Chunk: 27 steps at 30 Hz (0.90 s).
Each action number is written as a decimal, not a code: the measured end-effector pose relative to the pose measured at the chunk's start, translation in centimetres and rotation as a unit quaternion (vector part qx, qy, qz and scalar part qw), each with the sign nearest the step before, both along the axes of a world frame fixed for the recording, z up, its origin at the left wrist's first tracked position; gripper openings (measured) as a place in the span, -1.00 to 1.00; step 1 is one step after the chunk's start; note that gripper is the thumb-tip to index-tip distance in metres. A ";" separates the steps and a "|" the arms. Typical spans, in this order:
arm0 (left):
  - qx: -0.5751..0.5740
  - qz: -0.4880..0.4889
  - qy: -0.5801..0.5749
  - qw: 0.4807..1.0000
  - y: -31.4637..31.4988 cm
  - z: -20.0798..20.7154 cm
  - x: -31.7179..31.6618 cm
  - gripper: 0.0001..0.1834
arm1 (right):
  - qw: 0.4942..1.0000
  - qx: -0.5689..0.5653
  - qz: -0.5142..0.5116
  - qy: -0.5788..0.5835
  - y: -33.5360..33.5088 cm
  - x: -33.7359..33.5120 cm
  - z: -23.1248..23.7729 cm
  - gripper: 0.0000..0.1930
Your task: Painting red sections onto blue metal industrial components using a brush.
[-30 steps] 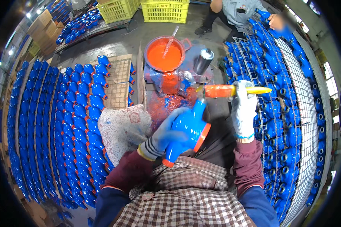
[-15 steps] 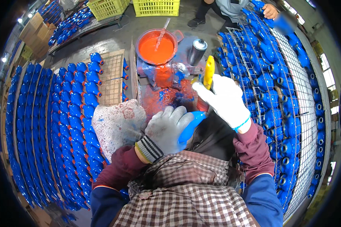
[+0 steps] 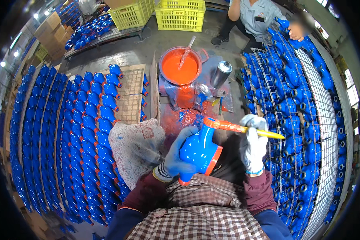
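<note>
My left hand (image 3: 174, 159), in a grey knit glove, grips a glossy blue valve body (image 3: 200, 151) above my lap. Orange-red paint coats the rims of its openings: the wide flange, the upper neck and the lower end. My right hand (image 3: 253, 146), in a white glove, is closed round a paintbrush (image 3: 233, 127) with a yellow handle. The brush's orange, paint-covered end touches the upper neck's rim. Beyond my hands, a pan (image 3: 162, 75) of orange-red paint stands on a paint-smeared stand, with a translucent stick (image 3: 187, 52) leaning in it.
A metal can (image 3: 221, 75) stands right of the pan. Rows of blue valve bodies (image 3: 93, 112) with orange rims fill the left; more lie on wire racks (image 3: 322, 116) at right. A spattered cloth (image 3: 136, 148) lies by my left arm. Yellow crates (image 3: 180, 16) and a seated co-worker (image 3: 258, 22) are beyond.
The valve body has turned in my left hand, bringing its wide flange into view. The brush has swung from upright to nearly level, its painted end now at the neck.
</note>
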<state>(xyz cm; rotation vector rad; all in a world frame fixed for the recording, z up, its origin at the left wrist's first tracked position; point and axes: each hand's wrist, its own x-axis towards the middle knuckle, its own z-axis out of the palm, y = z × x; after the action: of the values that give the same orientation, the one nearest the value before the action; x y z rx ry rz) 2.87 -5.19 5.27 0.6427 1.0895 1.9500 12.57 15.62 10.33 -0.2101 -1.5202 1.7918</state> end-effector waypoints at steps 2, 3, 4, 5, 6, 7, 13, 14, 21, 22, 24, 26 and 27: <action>0.143 -0.044 -0.147 0.978 0.6 -0.4 0.7 0.10 | 0.966 -0.244 0.077 0.026 -0.7 -0.7 -1.8 -0.84; 0.139 -0.051 -0.148 0.978 0.7 -0.9 0.9 0.10 | 0.938 -0.327 0.109 0.032 -1.0 -0.9 -2.5 -0.78; 0.083 -0.096 -0.217 0.968 0.9 -1.7 0.9 0.00 | 0.907 -0.391 0.154 0.010 -1.0 -0.9 -2.7 -0.76; 0.026 -0.140 -0.284 0.948 1.2 -2.2 1.0 -0.10 | 0.870 -0.452 0.199 -0.011 -1.0 -1.1 -2.8 -0.73; 0.222 -0.318 -0.540 0.747 2.8 -2.0 0.2 -0.29 | 0.838 -0.502 0.210 -0.041 -1.0 -1.9 -3.4 -0.73; 0.215 -0.322 -0.542 0.745 2.7 -1.4 0.2 -0.29 | 0.824 -0.502 0.265 -0.004 -0.9 -2.2 -3.5 -0.73; 0.057 -0.118 -0.013 0.991 -0.1 3.7 0.1 -0.06 | 0.894 -0.400 0.205 -0.010 1.1 -2.8 -1.7 -0.74; 0.039 -0.085 0.127 0.988 0.0 2.6 -1.4 0.02 | 0.898 -0.382 0.219 0.007 2.1 -2.2 -1.4 -0.75; -0.042 0.135 0.460 0.877 0.4 2.7 -3.6 -0.05 | 0.992 -0.098 0.030 -0.078 1.3 -2.0 2.6 -0.87; -0.062 0.160 0.415 0.894 0.2 2.4 -3.6 -0.05 | 0.989 -0.137 0.016 -0.048 0.8 -2.3 2.6 -0.87; -0.040 0.193 0.369 0.908 0.3 3.0 -4.5 -0.03 | 0.975 -0.221 0.016 0.003 0.9 -2.4 2.6 -0.85; -0.027 0.238 0.315 0.918 0.7 5.4 -5.3 0.01 | 0.925 -0.375 -0.044 0.038 0.8 -2.8 2.7 -0.76; -0.031 0.245 0.316 0.916 0.9 6.0 -5.8 0.01 | 0.924 -0.382 -0.005 0.021 1.0 -2.2 2.7 -0.76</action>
<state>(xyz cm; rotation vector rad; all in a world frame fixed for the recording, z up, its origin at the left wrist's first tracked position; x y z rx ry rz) -2.92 -4.25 11.29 1.0918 1.8471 2.1633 10.39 16.59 13.07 -0.5483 -0.7129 2.2840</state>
